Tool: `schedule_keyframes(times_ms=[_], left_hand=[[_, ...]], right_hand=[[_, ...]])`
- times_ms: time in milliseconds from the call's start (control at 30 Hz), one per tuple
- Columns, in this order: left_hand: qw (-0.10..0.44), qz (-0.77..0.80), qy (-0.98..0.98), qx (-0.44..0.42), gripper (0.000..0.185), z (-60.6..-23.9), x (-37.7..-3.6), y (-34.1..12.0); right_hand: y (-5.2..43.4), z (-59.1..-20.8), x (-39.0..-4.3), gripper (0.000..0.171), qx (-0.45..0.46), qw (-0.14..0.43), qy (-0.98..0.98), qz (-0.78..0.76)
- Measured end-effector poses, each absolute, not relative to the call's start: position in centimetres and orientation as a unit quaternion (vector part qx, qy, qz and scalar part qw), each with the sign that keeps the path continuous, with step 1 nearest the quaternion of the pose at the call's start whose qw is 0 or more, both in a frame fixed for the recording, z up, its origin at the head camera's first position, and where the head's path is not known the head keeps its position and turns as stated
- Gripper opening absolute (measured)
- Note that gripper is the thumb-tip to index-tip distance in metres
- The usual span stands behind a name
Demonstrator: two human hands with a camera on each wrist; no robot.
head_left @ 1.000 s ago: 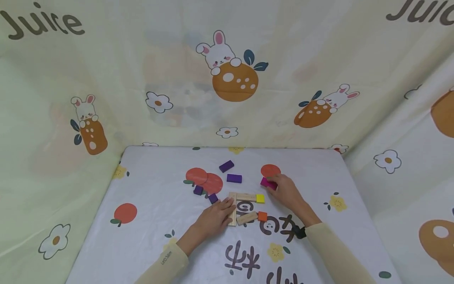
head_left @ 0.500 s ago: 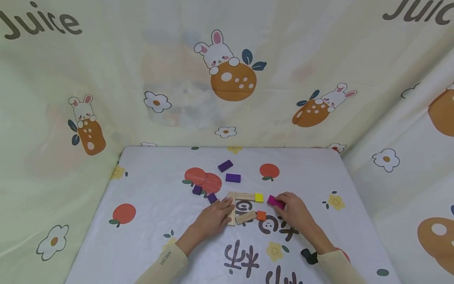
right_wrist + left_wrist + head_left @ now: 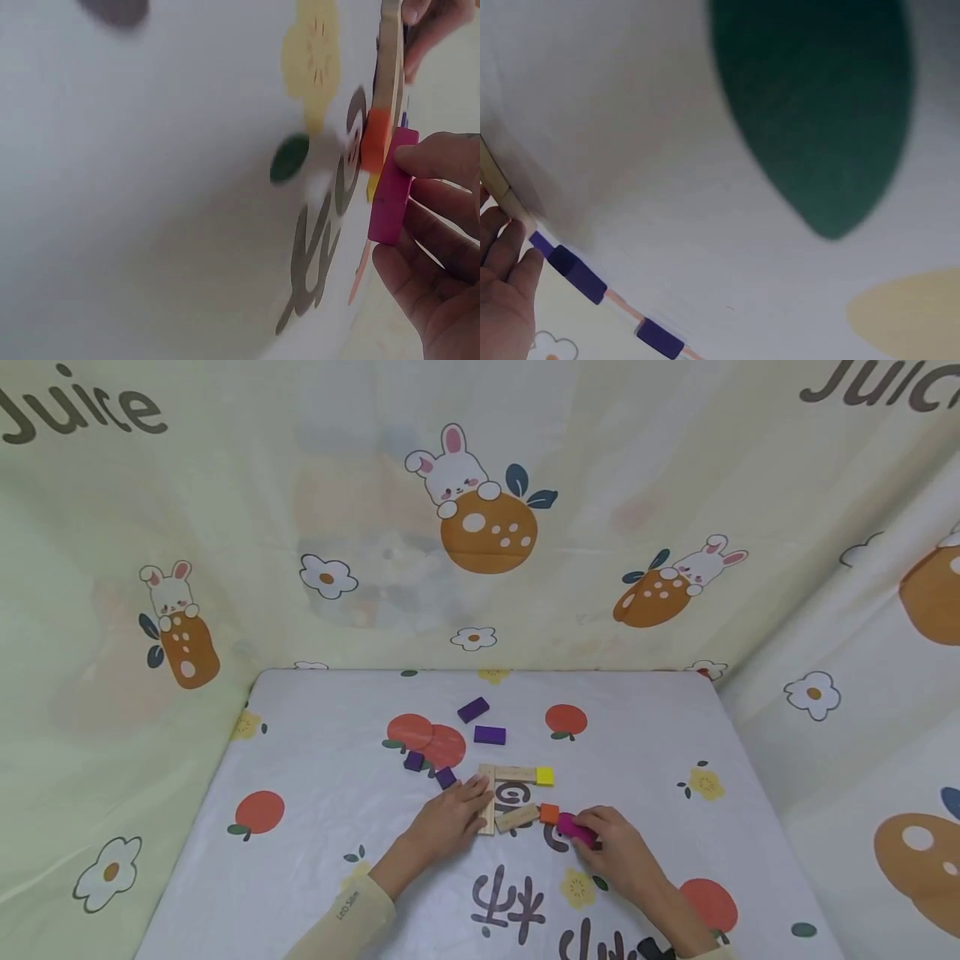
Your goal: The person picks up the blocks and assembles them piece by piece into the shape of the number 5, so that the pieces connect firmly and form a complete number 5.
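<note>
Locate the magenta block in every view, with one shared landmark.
Head: the magenta block, right of centre in the lower half, held by the right hand.
Left wrist: not in it.
Right wrist: right of centre, around mid-height.
Shared landmark: the left hand, below centre in head, lower left in left wrist, upper right in right wrist.

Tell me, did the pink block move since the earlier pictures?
Yes. In the head view, the pink block has moved down the picture, away from the printed red fruit, to beside the orange block.
</note>
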State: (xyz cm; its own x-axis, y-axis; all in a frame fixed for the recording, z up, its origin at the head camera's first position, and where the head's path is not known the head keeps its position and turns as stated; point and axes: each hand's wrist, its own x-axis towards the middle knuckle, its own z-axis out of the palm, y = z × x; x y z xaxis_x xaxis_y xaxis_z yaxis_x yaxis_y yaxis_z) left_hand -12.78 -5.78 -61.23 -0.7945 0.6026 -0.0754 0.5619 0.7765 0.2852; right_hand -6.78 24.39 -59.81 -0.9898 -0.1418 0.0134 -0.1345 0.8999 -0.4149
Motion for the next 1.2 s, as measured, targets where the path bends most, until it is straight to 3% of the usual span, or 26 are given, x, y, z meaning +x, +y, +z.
schedule_keyframes(times_ms=[300,800,1100,1200], left_hand=[[0.080,0.125,0.938,0.313,0.053,-61.3,-12.8,-5.7],[0.076,0.121,0.939,0.312,0.053,-61.4,-12.7,-5.7],[0.074,0.127,0.939,0.310,0.051,-61.6,-12.7,-5.8],[0.071,0.128,0.939,0.312,0.051,-61.7,-12.8,-5.8]], right_hand=[[23.3,-60.4,-4.6,0.031,-0.083,0.015,0.978,-0.191],[22.7,-60.5,-4.2,0.030,-0.083,0.050,0.978,-0.187],[24.7,-59.3,-5.4,0.035,-0.166,0.057,0.967,-0.184],[25.6,-58.5,-6.1,0.032,-0.200,0.085,0.957,-0.191]])
